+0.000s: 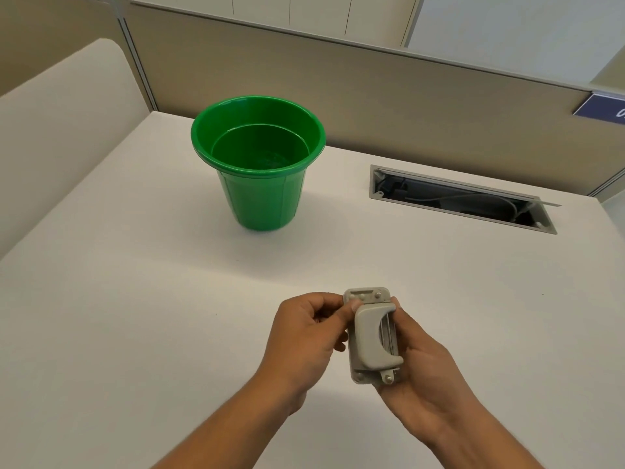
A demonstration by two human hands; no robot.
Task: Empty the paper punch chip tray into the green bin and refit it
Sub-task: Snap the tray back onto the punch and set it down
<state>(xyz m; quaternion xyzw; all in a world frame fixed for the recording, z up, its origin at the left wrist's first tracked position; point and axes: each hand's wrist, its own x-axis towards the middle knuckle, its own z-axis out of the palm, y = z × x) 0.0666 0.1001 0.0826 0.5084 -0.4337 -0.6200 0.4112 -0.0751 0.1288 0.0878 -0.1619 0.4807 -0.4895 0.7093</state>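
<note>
We're holding the punch (pixel 372 336) in the air near the counter (pixel 135 299) edge, long axis pointing away toward the green bin (pixel 258 160). Right hand (pixel 419 363) is cradling its body; left hand (pixel 304 336) is pinching its left side, likely working at the tray. Bin is sitting well ahead, slightly left, so nearer the left hand.

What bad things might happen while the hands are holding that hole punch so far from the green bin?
The hole punch is held by both the left hand and right hand over the bare table, well short of the green bin. If the tray comes loose here, paper bits would probably scatter on the table. Some could also drift into the open cable slot.
</note>
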